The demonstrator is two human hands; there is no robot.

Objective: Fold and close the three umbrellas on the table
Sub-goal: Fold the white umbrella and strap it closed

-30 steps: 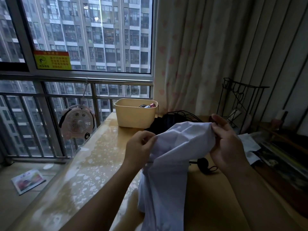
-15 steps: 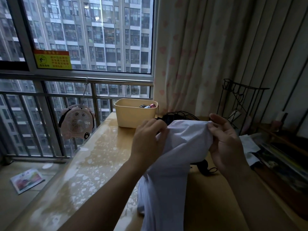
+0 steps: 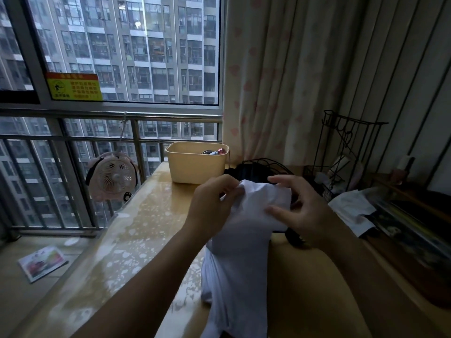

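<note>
1. The left hand (image 3: 214, 203) pinches the top edge of a pale white fabric umbrella canopy (image 3: 244, 252), thumb and fingers clenched on the cloth.
2. The right hand (image 3: 300, 213) grips the same bunched top from the other side, fingers half spread.
3. The canopy hangs from both hands down onto the glossy yellow counter (image 3: 136, 235).
4. A black folded umbrella (image 3: 253, 169) lies behind it, beside a cream plastic bin (image 3: 195, 164).

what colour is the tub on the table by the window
Pale cream-yellow, plain with no pattern; the tub shows clearly in the head view.
</note>
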